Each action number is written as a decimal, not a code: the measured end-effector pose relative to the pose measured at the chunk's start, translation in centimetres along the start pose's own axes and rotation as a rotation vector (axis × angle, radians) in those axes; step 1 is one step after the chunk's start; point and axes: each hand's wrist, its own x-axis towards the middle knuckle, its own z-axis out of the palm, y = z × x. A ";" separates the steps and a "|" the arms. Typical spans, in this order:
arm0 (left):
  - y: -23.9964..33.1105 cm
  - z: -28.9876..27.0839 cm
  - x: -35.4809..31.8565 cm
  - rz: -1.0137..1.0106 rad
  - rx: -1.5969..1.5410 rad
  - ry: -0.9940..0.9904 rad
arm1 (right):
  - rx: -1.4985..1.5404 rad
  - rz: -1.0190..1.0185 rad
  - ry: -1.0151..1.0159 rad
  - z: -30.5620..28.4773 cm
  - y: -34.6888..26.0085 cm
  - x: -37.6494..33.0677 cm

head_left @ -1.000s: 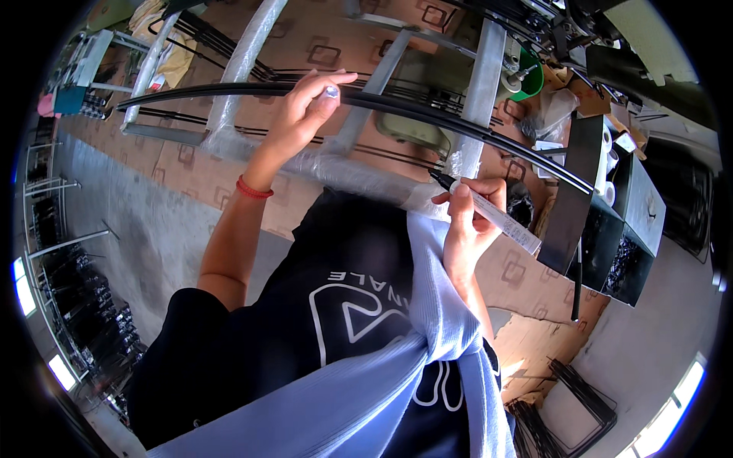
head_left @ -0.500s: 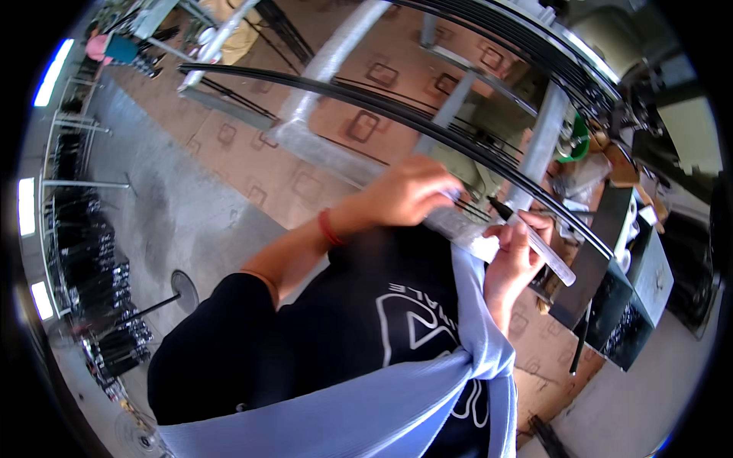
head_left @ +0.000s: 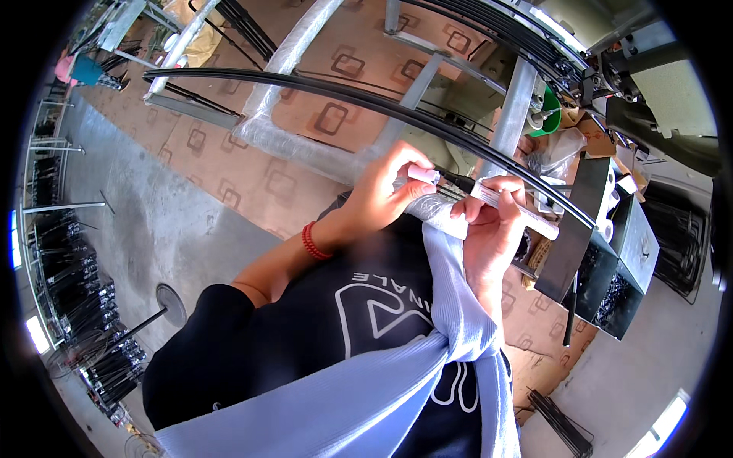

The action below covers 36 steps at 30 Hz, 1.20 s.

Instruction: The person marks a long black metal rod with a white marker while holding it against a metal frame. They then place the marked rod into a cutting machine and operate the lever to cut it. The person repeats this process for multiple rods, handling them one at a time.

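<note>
A marker pen (head_left: pixel 510 208) with a pale barrel and a black front end lies across my right hand (head_left: pixel 492 229), its fingers closed round the barrel. The pen's black end points left, toward my left hand (head_left: pixel 382 187). Between the thumb and fingers of that hand is a short pale pinkish cap (head_left: pixel 422 175). Cap and pen tip are almost in line and very close; whether they touch I cannot make out. Just below both hands is a frame bar wrapped in clear plastic film (head_left: pixel 439 208), against my body.
Long black strips (head_left: pixel 336 91) run over the metal frame (head_left: pixel 508 114) just beyond my hands. At the right are a dark metal box (head_left: pixel 634 237) and a green tub (head_left: pixel 548 114). Black parts hang on racks (head_left: pixel 65 252) at far left. A person (head_left: pixel 84 70) is far off, upper left.
My left hand has come closer to the pen with the cap. The pen has turned flatter, its black end now facing the cap. The whole view has shifted slightly.
</note>
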 end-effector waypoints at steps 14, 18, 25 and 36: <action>1.2 0.8 -0.2 0.152 0.202 -0.049 | -0.170 -0.002 0.045 -0.6 0.3 -0.8; 2.1 2.1 -0.7 0.222 0.193 -0.077 | -0.163 -0.126 0.092 -0.8 0.0 -1.4; 5.1 5.1 1.5 0.006 -0.062 -0.311 | -0.240 -0.208 0.511 0.4 -2.8 -2.7; 4.9 9.1 3.5 -0.471 -0.300 -0.474 | -0.115 -0.348 0.159 -9.3 -5.5 -2.8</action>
